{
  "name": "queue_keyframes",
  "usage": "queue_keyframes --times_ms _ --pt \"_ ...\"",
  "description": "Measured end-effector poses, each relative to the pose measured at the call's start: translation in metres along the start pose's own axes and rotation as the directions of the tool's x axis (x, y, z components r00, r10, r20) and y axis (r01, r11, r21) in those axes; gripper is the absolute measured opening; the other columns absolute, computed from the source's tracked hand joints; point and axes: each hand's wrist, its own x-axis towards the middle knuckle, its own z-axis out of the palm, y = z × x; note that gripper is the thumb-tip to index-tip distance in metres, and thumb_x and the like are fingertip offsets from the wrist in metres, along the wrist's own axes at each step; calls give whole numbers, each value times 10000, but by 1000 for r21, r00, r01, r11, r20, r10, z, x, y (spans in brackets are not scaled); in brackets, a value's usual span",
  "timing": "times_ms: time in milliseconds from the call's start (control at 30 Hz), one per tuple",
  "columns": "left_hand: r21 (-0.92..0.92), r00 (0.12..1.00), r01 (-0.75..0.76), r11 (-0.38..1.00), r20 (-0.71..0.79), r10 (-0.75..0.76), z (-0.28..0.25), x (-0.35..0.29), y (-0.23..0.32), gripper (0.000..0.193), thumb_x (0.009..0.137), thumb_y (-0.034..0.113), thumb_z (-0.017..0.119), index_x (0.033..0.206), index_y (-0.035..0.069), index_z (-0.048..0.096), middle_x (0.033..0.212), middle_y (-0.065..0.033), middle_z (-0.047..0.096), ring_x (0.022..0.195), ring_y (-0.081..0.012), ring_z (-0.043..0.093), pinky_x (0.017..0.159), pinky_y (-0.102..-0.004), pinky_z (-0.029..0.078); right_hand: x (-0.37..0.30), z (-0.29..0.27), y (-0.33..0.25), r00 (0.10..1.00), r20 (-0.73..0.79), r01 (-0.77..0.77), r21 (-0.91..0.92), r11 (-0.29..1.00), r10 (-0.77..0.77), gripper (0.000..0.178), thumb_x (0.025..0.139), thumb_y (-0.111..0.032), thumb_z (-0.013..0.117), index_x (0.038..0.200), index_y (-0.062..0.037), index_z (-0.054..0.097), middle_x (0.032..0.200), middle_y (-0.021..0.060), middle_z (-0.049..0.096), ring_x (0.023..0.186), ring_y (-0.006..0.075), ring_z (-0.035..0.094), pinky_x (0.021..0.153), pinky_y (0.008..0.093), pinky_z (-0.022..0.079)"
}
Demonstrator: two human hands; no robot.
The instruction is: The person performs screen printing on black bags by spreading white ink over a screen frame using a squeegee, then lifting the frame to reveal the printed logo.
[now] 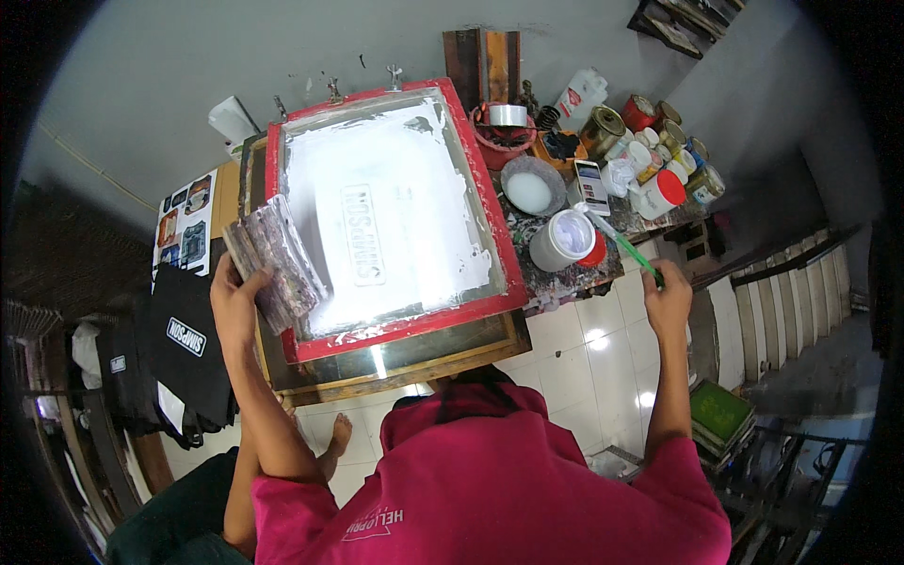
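My left hand (234,299) is closed around a squeegee (275,264) smeared with dried ink, its blade against the left side of a screen printing frame (513,259). The red-edged frame lies tilted on the work table, its mesh (424,235) coated with white ink around an outlined word. Off to the right, my right hand (668,299) grips a green-handled spatula (629,247). The spatula's white-coated end reaches the rim of a white tub (556,250) of white ink. A red lid (593,250) lies beside the tub.
A bowl (533,188) of white liquid, a phone (591,186), and several paint cans (603,130) crowd the side table. Black printed bags (184,344) hang at the left. A person's bare foot (341,433) shows at lower left. Green-topped stacked frames (720,411) stand at right.
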Motion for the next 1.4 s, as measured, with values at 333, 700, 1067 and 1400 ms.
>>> queue_keyframes --times_ms 333,700,1067,1400 --pt "200 996 44 979 72 -59 5 38 -17 468 793 -2 666 1252 -71 608 1027 -130 726 862 -175 667 809 -303 516 67 11 -10 761 546 603 -399 691 -349 293 645 -110 777 933 -103 722 990 111 669 1004 315 643 851 435 518" --pt "153 997 69 986 28 -74 8 28 -11 477 801 20 689 1262 -77 609 1029 -142 728 866 -170 669 811 -301 518 132 -40 -64 680 684 660 -414 627 -264 294 647 -116 778 938 -97 736 966 111 686 938 311 684 804 444 558" --pt "143 993 105 984 37 -111 4 33 -19 514 817 14 687 1317 -53 589 1065 -134 721 895 -184 687 835 -302 528 130 -5 -70 669 652 717 -441 540 -357 197 607 -167 812 773 -91 739 835 113 705 836 282 719 704 427 572" --pt "95 995 98 991 -2 -99 5 22 -17 495 809 34 703 1287 -60 615 1021 -134 727 848 -170 671 802 -290 516 155 26 -75 557 788 779 -386 495 -263 171 605 -150 788 760 -84 759 834 149 739 812 313 740 690 435 582"
